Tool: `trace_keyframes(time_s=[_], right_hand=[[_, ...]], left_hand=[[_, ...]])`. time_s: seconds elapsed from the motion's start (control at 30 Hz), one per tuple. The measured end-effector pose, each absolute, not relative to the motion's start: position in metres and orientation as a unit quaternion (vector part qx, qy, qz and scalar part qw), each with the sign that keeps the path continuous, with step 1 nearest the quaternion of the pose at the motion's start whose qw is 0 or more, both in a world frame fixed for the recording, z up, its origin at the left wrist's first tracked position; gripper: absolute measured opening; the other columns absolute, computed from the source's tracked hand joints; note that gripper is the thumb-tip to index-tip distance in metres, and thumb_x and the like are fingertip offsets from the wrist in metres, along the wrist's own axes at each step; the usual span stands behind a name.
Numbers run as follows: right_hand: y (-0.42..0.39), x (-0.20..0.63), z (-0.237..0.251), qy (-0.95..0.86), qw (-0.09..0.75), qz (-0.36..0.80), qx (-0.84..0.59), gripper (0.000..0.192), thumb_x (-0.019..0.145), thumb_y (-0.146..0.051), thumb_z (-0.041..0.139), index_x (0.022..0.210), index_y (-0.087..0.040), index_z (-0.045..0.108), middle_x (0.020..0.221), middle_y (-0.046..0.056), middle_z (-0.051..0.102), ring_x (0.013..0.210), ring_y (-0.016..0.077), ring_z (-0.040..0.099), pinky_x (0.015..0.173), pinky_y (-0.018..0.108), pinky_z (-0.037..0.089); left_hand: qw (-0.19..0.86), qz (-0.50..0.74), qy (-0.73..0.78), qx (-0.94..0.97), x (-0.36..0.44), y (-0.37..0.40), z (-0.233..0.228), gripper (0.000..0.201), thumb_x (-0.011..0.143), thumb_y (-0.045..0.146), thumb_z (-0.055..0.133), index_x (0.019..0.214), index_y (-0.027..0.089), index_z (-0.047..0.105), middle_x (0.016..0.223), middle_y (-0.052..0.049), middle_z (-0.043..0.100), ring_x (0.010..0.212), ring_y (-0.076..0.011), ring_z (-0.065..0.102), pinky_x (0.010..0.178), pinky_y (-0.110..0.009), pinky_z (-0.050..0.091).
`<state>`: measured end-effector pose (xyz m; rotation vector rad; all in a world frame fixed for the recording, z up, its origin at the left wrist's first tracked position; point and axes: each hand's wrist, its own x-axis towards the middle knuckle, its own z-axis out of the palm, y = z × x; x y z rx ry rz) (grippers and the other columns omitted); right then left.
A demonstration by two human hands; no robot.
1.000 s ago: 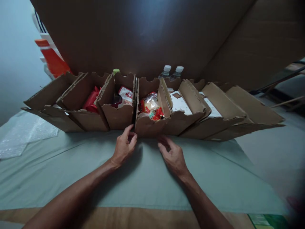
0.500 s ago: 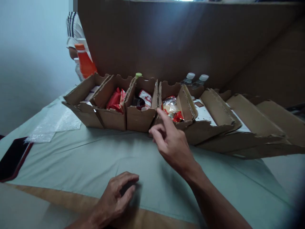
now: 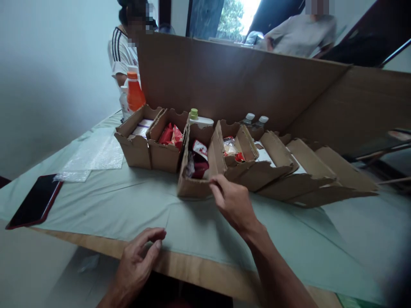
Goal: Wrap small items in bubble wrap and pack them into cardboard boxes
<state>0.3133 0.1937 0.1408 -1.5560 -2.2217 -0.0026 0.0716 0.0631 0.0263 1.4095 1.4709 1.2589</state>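
My right hand [image 3: 233,201] pinches the near right corner of an open cardboard box [image 3: 194,188], which juts out in front of its row. Inside that box lie a red-and-white packet [image 3: 200,149] and a dark red item [image 3: 201,166] whose kind I cannot make out. My left hand [image 3: 141,256] hovers by the table's front edge, fingers apart, holding nothing. To the left stand a box with red packets [image 3: 171,135] and a box with white cartons [image 3: 141,128]. On the right, another box holds a clear-and-red food packet [image 3: 231,147].
More cardboard boxes [image 3: 308,171] lean rightward. Behind them rises a tall cardboard panel [image 3: 224,77]. An orange bottle [image 3: 135,94], a green-capped bottle [image 3: 199,119] and white-capped bottles [image 3: 248,119] stand at the back. Bubble wrap [image 3: 93,154] and a phone [image 3: 35,200] lie left. Two people are beyond.
My right hand has closed on the middle box's edge, and that box has come forward out of the row. The view has tilted up, showing more of the people behind the panel.
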Motion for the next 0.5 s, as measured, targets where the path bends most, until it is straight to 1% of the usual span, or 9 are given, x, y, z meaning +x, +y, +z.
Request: trace_keyframes(time_s=[0.07, 0.13, 0.2, 0.27, 0.33, 0.4, 0.43, 0.47, 0.5], right_hand=[[0.150, 0.339, 0.140, -0.827, 0.242, 0.032, -0.506, 0.022, 0.099, -0.027, 0.049, 0.094, -0.024, 0.070, 0.076, 0.002, 0.076, 0.064, 0.0174, 0.071, 0.062, 0.026, 0.048], [0.116, 0.367, 0.142, -0.837, 0.262, 0.069, -0.475, 0.020, 0.098, -0.027, 0.052, 0.095, -0.025, 0.071, 0.077, 0.001, 0.077, 0.064, 0.0165, 0.072, 0.064, 0.026, 0.052], [0.097, 0.396, 0.142, -0.815, 0.289, 0.096, -0.493, 0.015, 0.096, -0.029, 0.058, 0.095, -0.027, 0.073, 0.083, 0.001, 0.079, 0.069, 0.0178, 0.074, 0.068, 0.027, 0.057], [0.089, 0.422, 0.137, -0.739, 0.354, 0.103, -0.564, 0.015, 0.094, -0.033, 0.062, 0.103, -0.029, 0.073, 0.093, 0.003, 0.080, 0.077, 0.0202, 0.077, 0.073, 0.031, 0.061], [0.085, 0.443, 0.124, -0.637, 0.446, 0.112, -0.619, 0.034, 0.093, -0.037, 0.064, 0.127, -0.029, 0.065, 0.111, 0.006, 0.079, 0.088, 0.0229, 0.078, 0.079, 0.035, 0.062], [0.075, 0.454, 0.106, -0.577, 0.503, 0.142, -0.627, 0.061, 0.093, -0.039, 0.066, 0.149, -0.030, 0.045, 0.132, 0.012, 0.071, 0.102, 0.0254, 0.077, 0.083, 0.039, 0.063], [0.067, 0.455, 0.096, -0.578, 0.504, 0.165, -0.621, 0.070, 0.093, -0.040, 0.066, 0.156, -0.030, 0.036, 0.140, 0.014, 0.066, 0.109, 0.0268, 0.075, 0.084, 0.040, 0.062], [0.059, 0.452, 0.086, -0.593, 0.487, 0.185, -0.614, 0.076, 0.092, -0.042, 0.067, 0.159, -0.030, 0.032, 0.146, 0.016, 0.062, 0.114, 0.0282, 0.073, 0.087, 0.041, 0.062], [0.050, 0.447, 0.076, -0.614, 0.458, 0.197, -0.612, 0.079, 0.091, -0.044, 0.068, 0.160, -0.029, 0.031, 0.150, 0.017, 0.058, 0.119, 0.0298, 0.070, 0.089, 0.042, 0.062]], left_hand=[[0.381, 0.488, 0.576, 0.534, 0.069, 0.060, 0.023, 0.029, 0.095, 0.045, 0.061, 0.107, 0.024, 0.077, 0.103, -0.009, 0.079, 0.097, -0.0249, 0.077, 0.084, -0.036, 0.066], [0.381, 0.490, 0.584, 0.523, 0.068, 0.061, 0.021, 0.034, 0.094, 0.045, 0.063, 0.120, 0.025, 0.071, 0.115, -0.010, 0.075, 0.099, -0.0245, 0.076, 0.083, -0.036, 0.065], [0.353, 0.489, 0.604, 0.521, 0.069, 0.066, 0.021, 0.051, 0.091, 0.045, 0.066, 0.138, 0.027, 0.058, 0.131, -0.012, 0.068, 0.107, -0.0258, 0.072, 0.088, -0.041, 0.064], [0.326, 0.477, 0.612, 0.540, 0.073, 0.075, 0.023, 0.070, 0.087, 0.046, 0.070, 0.150, 0.028, 0.045, 0.147, -0.014, 0.057, 0.118, -0.0295, 0.067, 0.098, -0.049, 0.059], [0.323, 0.458, 0.598, 0.574, 0.076, 0.084, 0.027, 0.082, 0.085, 0.046, 0.072, 0.157, 0.028, 0.036, 0.157, -0.016, 0.047, 0.131, -0.0338, 0.059, 0.108, -0.057, 0.051], [0.333, 0.445, 0.570, 0.604, 0.078, 0.095, 0.030, 0.088, 0.084, 0.046, 0.072, 0.160, 0.029, 0.030, 0.161, -0.016, 0.041, 0.141, -0.0360, 0.050, 0.114, -0.060, 0.045], [0.339, 0.440, 0.558, 0.616, 0.079, 0.101, 0.031, 0.090, 0.084, 0.045, 0.073, 0.160, 0.029, 0.028, 0.163, -0.016, 0.039, 0.145, -0.0363, 0.046, 0.116, -0.060, 0.042], [0.346, 0.434, 0.548, 0.626, 0.080, 0.108, 0.032, 0.091, 0.084, 0.045, 0.073, 0.161, 0.030, 0.026, 0.164, -0.015, 0.037, 0.148, -0.0364, 0.042, 0.117, -0.060, 0.041], [0.353, 0.429, 0.540, 0.633, 0.081, 0.115, 0.032, 0.093, 0.083, 0.044, 0.074, 0.161, 0.030, 0.026, 0.166, -0.015, 0.034, 0.150, -0.0364, 0.040, 0.118, -0.059, 0.041]])
